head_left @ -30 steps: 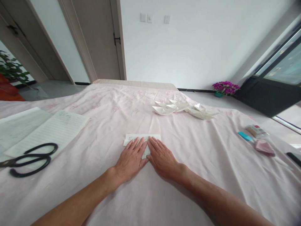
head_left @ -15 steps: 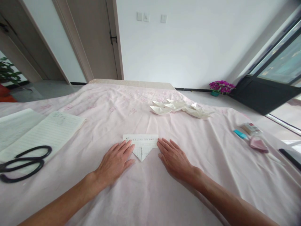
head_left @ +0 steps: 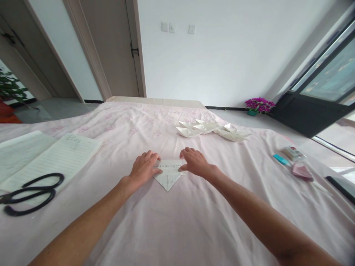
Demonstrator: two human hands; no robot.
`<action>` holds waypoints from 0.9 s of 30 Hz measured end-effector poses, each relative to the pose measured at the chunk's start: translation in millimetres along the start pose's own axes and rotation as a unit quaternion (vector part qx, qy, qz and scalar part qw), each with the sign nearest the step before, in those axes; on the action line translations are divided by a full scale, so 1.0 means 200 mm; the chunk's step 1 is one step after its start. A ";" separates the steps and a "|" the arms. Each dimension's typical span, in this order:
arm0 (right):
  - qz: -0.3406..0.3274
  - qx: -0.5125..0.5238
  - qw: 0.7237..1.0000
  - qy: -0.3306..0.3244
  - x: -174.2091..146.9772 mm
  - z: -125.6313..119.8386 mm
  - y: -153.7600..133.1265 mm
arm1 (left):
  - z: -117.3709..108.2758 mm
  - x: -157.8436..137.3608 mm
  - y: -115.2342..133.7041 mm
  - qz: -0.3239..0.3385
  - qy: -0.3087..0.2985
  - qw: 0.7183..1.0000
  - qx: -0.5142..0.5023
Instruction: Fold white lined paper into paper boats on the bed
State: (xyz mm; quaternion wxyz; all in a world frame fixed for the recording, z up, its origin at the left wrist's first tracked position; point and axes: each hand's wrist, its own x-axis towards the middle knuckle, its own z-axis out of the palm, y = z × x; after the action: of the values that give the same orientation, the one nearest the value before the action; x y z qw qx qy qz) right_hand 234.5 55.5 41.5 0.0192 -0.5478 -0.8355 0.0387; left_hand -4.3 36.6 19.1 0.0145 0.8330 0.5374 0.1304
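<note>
A folded sheet of paper (head_left: pixel 168 181) with handwriting on it lies on the cloth in front of me, its point toward me and a flat band across its far side. My left hand (head_left: pixel 144 167) is at its left end, fingers curled over the far edge and thumb on the near side. At the right end, my right hand (head_left: pixel 195 161) has its fingers bent the same way, thumb low against the band. Both hands pinch the paper's ends; the parts under the fingers are hidden.
Several folded paper boats (head_left: pixel 210 128) stand farther back. An open lined notebook (head_left: pixel 74 153) with black-handled scissors (head_left: pixel 36 190) on it lies at left. To the right are a blue item (head_left: pixel 281 159), a small packet (head_left: pixel 294 153) and a pink object (head_left: pixel 301 171). Pink cloth (head_left: pixel 172 229) covers the surface, wrinkled.
Both hands have gone from lying flat beside the paper to curling around its two ends, with the fingers farther forward and the thumbs inward. The view has shifted slightly.
</note>
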 end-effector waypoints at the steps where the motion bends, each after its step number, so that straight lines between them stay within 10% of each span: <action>1: -0.017 0.023 1.000 -0.008 0.02 0.00 0.02 | -0.01 0.01 -0.02 -0.010 -0.014 1.000 -0.012; 11: -0.062 0.114 0.974 -0.185 0.16 -0.04 0.04 | -0.10 0.13 -0.09 -0.071 -0.275 0.947 -0.152; 13: -0.075 0.095 0.984 -0.134 0.14 -0.06 0.02 | -0.12 0.12 -0.08 -0.052 -0.225 0.965 -0.125; 16: -0.093 0.033 0.993 0.063 0.10 -0.10 -0.01 | -0.15 0.09 -0.07 -0.008 0.009 1.000 -0.007; 19: -0.106 -0.069 0.969 0.213 0.05 -0.10 -0.03 | -0.14 0.06 -0.08 0.054 0.175 0.978 0.105; 27: -0.211 -0.161 0.949 0.171 -0.08 0.15 -0.04 | 0.05 -0.07 -0.08 0.183 0.123 0.960 0.173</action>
State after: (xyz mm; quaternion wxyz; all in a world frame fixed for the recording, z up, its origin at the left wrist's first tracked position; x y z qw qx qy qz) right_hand 232.1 37.2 13.1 0.0817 -0.3528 -0.9114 -0.1955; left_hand -21.6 31.2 3.3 -0.2201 0.8844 0.3878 0.1376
